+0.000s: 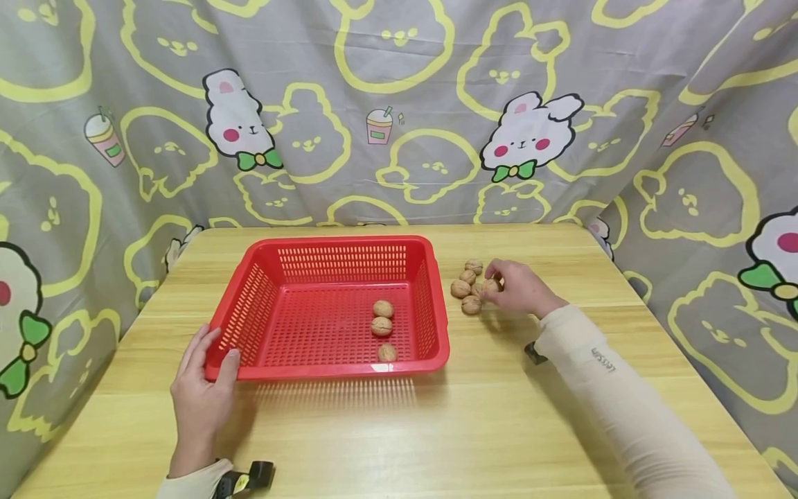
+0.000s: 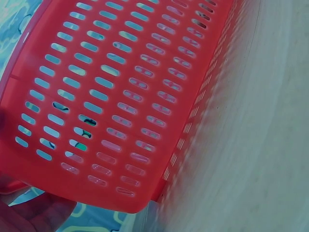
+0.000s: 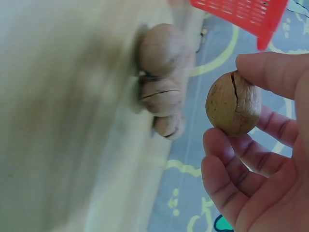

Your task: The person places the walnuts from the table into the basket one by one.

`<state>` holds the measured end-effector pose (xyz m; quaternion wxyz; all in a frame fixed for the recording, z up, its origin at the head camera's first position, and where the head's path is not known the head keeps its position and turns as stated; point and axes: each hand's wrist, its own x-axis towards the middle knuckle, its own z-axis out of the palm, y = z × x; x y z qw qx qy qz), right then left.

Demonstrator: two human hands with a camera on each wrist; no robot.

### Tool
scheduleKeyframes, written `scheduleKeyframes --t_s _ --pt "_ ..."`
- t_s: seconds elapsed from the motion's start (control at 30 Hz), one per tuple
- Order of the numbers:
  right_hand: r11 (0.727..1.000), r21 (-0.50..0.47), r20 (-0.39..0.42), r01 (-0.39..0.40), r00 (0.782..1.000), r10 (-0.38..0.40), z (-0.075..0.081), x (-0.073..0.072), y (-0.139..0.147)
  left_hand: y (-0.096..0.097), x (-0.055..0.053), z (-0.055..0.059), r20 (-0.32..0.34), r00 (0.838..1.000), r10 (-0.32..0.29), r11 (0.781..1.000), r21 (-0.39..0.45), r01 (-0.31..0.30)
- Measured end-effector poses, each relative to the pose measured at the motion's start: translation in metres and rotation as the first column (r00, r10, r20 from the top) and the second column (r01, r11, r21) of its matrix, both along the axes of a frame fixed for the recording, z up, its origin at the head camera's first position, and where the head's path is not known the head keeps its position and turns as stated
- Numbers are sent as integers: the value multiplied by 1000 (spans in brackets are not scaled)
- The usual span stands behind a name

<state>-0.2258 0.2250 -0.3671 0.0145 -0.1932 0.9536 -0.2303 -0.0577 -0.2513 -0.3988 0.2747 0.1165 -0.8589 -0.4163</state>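
Currently, a person's two hands are well apart, each holding something. The left hand grips the near left corner of a red plastic basket, its thumb over the rim and its fingers along the outside. The basket sits between the hands, mostly to the right of the left hand and beyond it, on a pale wooden tabletop. Its walls are pierced with rows of narrow slots.

The right hand pinches a walnut between thumb and fingers; a dark crack runs down its shell. Just left of that hand, more loose walnuts lie grouped close together on the tabletop, outside the basket. Three walnuts inside the basket rest on its floor near the right wall, the side toward the right hand: two close together, one nearer the person.

Both forearms wear cream sleeves, with a small black device at the left wrist. Beyond both hands hangs a grey cloth with yellow cartoon outlines and white bunnies.
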Motion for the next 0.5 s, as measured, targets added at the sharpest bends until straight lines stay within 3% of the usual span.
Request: scheduleKeyframes --t_s 0.5 --pt "997 -22 -110 -71 992 68 29 -3 -17 -2 -1 -3 -28 999 -15 1000 -6 14"
